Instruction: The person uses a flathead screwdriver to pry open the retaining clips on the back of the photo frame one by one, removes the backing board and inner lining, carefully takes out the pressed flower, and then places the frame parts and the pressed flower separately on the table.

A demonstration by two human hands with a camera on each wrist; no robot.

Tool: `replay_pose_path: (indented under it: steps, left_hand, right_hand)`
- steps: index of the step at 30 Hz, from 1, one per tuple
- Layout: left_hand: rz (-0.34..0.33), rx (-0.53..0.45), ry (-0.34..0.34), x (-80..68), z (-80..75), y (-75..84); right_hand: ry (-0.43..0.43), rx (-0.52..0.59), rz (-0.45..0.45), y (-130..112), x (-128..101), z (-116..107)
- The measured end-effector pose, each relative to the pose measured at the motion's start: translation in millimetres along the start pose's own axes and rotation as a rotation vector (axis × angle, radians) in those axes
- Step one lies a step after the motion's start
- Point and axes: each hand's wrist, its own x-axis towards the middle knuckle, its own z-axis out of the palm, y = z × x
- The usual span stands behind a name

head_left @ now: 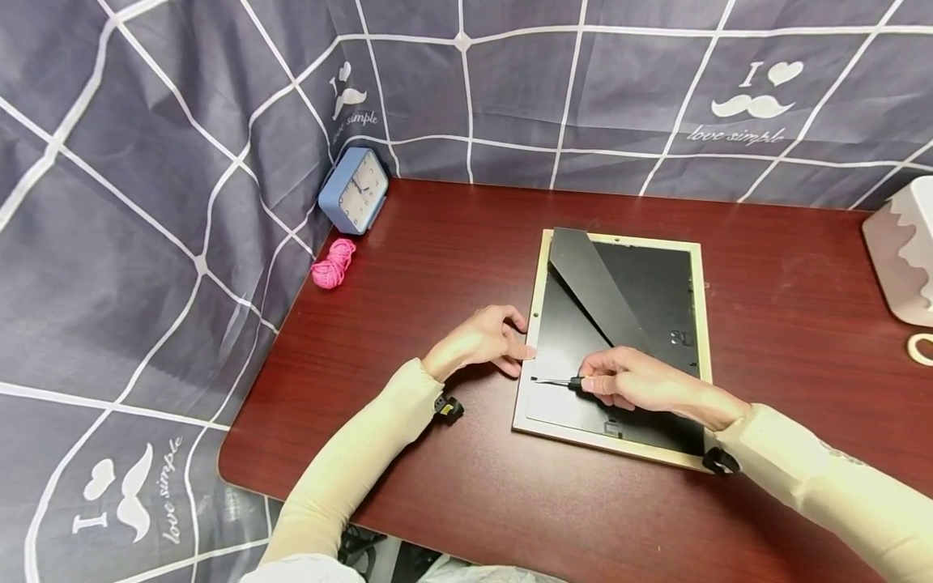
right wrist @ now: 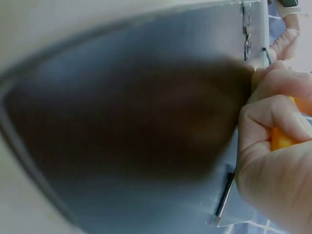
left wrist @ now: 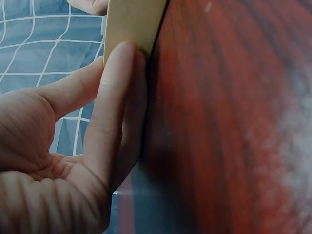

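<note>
A picture frame (head_left: 541, 267) lies face down on the dark red table (head_left: 437, 267), its black backing board (head_left: 656, 300) up and a black easel stand (head_left: 594, 283) slanting across it. My right hand (head_left: 627, 380) grips a small screwdriver (head_left: 561, 383) with an orange handle (right wrist: 279, 139); its thin shaft points left at the frame's left edge. My left hand (head_left: 484, 340) rests on the table with straight fingers (left wrist: 114, 97) pressed against the frame's pale left side (left wrist: 131, 22).
A blue alarm clock (head_left: 355, 190) leans against the checked cloth at the back left, with a pink coil of cord (head_left: 334, 265) before it. A white container (head_left: 904, 247) and a pale ring (head_left: 920, 348) sit at the right edge.
</note>
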Motion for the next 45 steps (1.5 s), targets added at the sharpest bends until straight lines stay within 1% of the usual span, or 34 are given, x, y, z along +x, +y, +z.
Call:
replay_pose_path:
  steps: [6, 12, 22, 33, 39, 45]
  left_hand:
    - [0.003, -0.032, 0.006, 0.2, -0.5, -2.2]
    - [0.007, -0.041, -0.009, 1.1, 0.0, -2.0]
    - [0.002, -0.05, -0.004, 0.2, 0.3, -1.8]
    - [-0.001, -0.028, -0.005, 1.6, 0.1, -1.8]
    - [-0.001, -0.033, -0.007, 1.9, 0.2, -2.0]
    - [0.001, -0.053, -0.008, 0.8, 0.3, -2.3]
  right_hand:
    - [0.009, 0.027, -0.006, 1.8, 3.3, 0.3]
    - [0.021, 0.029, -0.019, 3.6, -0.2, -0.3]
    - [0.017, 0.043, -0.018, 3.6, 0.6, 0.5]
    - [0.022, 0.051, -0.016, 2.9, 1.3, 1.9]
    - [0.022, 0.045, -0.014, 1.9, 1.6, 2.2]
    - [0.029, 0.012, -0.006, -0.1, -0.2, 2.8]
